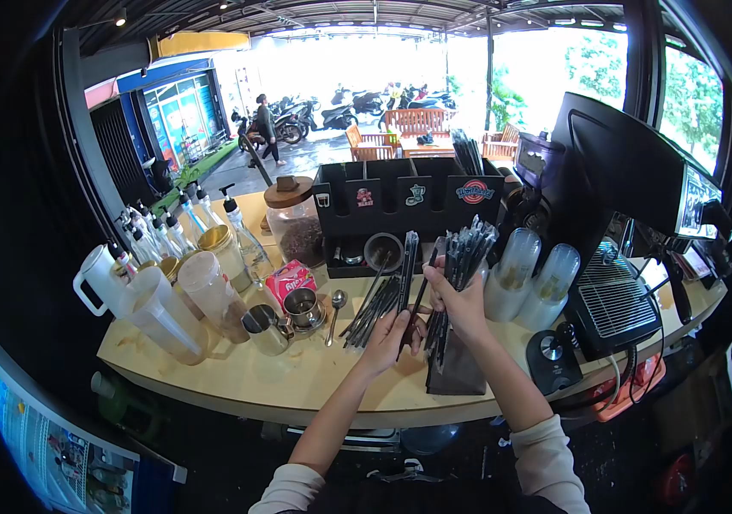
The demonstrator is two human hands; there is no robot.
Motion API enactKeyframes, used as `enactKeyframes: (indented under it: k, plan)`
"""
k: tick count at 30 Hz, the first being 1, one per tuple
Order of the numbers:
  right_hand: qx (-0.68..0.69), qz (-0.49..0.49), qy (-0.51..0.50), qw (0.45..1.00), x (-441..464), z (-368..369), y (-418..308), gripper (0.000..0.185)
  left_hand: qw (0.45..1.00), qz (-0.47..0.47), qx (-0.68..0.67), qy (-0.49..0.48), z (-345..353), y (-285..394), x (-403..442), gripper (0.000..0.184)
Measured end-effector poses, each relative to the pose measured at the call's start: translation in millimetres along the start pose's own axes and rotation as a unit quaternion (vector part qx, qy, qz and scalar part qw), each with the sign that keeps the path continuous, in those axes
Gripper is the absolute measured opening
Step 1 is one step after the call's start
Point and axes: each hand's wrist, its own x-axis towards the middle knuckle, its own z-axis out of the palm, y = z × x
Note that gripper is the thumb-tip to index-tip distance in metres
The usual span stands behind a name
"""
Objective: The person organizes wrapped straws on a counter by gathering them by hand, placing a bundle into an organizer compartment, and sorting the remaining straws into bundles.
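My left hand (386, 343) is closed around a few thin black straws (408, 265) that stand nearly upright. Close beside it, my right hand (462, 304) grips a thicker bundle of black straws (471, 244), apparently in clear wrappers, fanned out at the top. A loose pile of black straws (371, 319) lies on the counter just left of my left hand. Below my right hand rests a dark flat pouch (458, 375); what it contains is hidden.
Behind my hands stands a black organizer box (345, 214) with stickers. Pitchers (160, 317), pump bottles (246, 240), a lidded jar (296, 231) and metal cups (265, 330) crowd the left. Stacked clear cups (516, 274) and a coffee machine (614, 295) stand right.
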Motion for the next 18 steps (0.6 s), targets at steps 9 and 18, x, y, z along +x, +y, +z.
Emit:
enactKeyframes:
  k: [9,18]
  plan:
    - [-0.190,-0.265,0.026,0.945,-11,-3,0,0.012,0.965,0.087,0.077,0.236,-22,-29,17,0.034]
    - [-0.443,-0.366,-0.206,0.792,-20,-12,23,0.044,0.917,-0.150,-0.331,0.165,5,13,21,0.039]
